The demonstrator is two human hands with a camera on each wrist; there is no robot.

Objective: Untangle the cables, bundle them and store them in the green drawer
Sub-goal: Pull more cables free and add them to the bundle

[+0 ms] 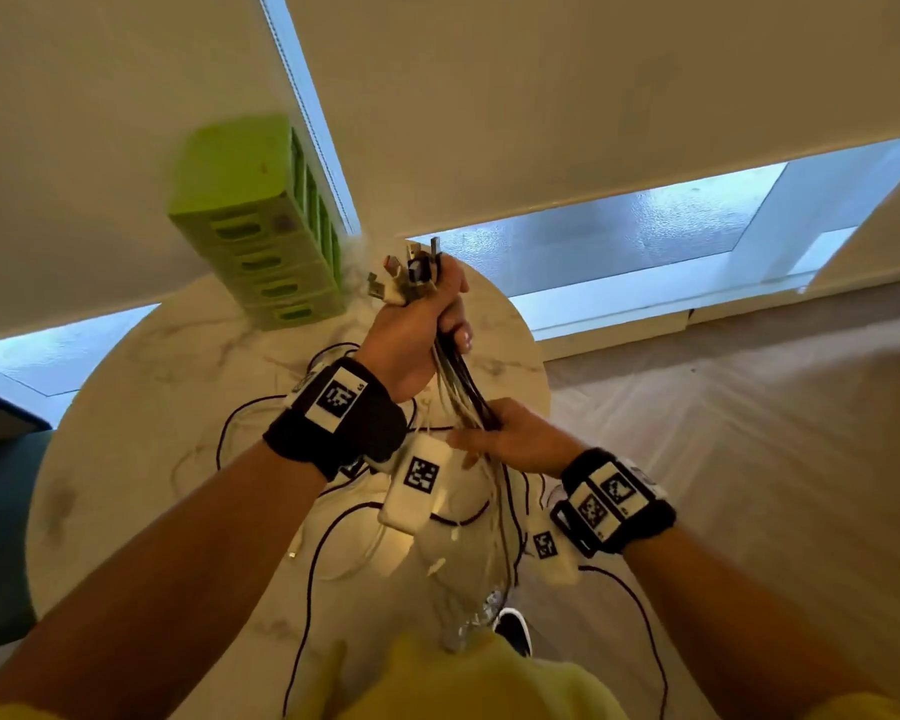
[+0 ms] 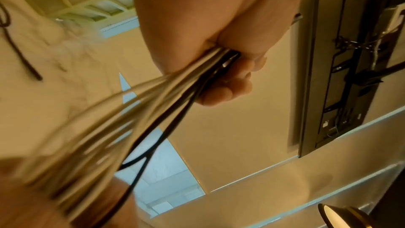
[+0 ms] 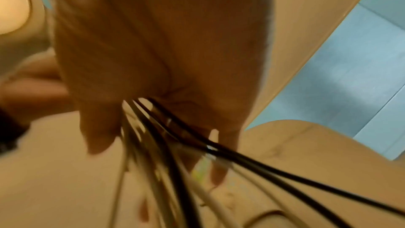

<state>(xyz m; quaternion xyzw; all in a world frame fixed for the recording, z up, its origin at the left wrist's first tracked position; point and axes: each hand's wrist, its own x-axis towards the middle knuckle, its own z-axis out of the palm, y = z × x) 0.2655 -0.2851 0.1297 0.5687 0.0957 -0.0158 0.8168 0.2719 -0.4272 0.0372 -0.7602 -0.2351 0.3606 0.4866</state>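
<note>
One bundle of black and white cables is held upright above the round white marble-patterned table, gathered at two places. The left hand is clenched around the bundle just below its plugs, a cluster of connectors sticking out above the fist; their exact number cannot be told. Nearer the person, the right hand holds the same strands lower down, fingers curled round them. The right wrist view shows at least three black strands and several pale ones fanning out below the right hand. The slack ends trail over the table's near part and off its near edge.

One green plastic drawer tower stands at the table's far edge, beyond the left hand; four slotted drawer fronts show, all closed. Bare tabletop lies left of the bundle. Wooden floor lies right of the table.
</note>
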